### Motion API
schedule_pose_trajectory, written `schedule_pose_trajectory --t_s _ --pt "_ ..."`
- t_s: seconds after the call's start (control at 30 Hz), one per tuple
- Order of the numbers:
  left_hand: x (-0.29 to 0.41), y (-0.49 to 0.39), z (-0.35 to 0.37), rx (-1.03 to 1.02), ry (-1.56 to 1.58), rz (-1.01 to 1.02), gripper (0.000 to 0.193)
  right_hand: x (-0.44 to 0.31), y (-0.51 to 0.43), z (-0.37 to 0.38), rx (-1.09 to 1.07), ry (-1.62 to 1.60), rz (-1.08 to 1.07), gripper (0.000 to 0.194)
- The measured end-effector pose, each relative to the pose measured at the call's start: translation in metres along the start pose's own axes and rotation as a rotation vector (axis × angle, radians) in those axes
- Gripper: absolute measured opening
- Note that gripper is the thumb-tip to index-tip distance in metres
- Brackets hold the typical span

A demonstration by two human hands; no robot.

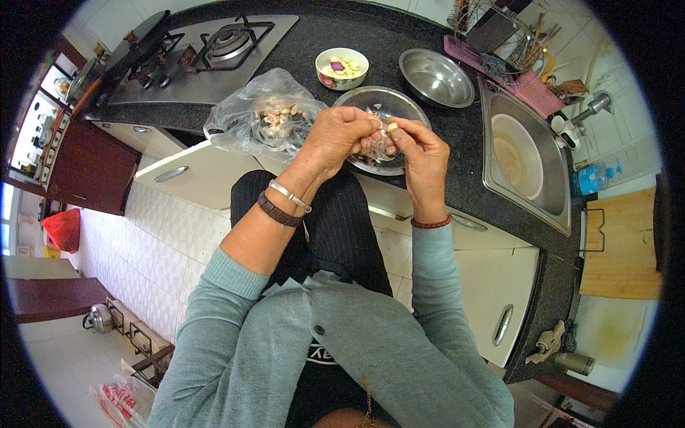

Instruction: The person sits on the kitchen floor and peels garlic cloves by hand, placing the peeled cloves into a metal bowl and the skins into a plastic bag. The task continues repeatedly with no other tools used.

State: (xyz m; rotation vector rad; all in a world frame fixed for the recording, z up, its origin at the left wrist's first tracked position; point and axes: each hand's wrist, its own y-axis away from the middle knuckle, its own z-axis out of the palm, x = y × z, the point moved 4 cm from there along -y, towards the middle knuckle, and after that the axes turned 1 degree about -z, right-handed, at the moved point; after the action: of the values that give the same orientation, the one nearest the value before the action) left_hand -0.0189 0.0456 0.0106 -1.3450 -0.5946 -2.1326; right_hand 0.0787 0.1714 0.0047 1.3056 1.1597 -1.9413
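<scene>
Both hands are raised over a steel basin (412,99) that holds papery garlic skins (374,152). My right hand (425,155) pinches a pale garlic clove (393,127) between thumb and fingers. Close beside it, my left hand (342,134) has thumb and forefinger pressed together at a bit of skin by the clove; how firmly it grips is hard to tell. Behind the basin, a floral bowl (342,83) contains peeled cloves and a purple piece. Left of the basin lies a clear plastic bag (230,115) with unpeeled garlic cloves (283,115) in it.
An empty-looking steel bowl (436,77) stands behind right, near the sink (556,198) with a pale basin (538,155) inside. A gas hob (187,75) is at the left. Below the counter, a cabinet door (198,176) stands ajar by my knees.
</scene>
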Motion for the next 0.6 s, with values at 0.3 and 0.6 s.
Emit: schedule_pose_trajectory --t_s 0.3,0.6 --pt "-0.006 -0.003 -0.002 0.046 0.032 -0.008 0.010 0.001 -0.001 -0.001 0.011 -0.228 0.068 0.021" --pt "-0.012 -0.005 -0.006 0.046 0.003 0.009 0.008 -0.005 0.003 0.003 0.009 0.169 0.032 0.019"
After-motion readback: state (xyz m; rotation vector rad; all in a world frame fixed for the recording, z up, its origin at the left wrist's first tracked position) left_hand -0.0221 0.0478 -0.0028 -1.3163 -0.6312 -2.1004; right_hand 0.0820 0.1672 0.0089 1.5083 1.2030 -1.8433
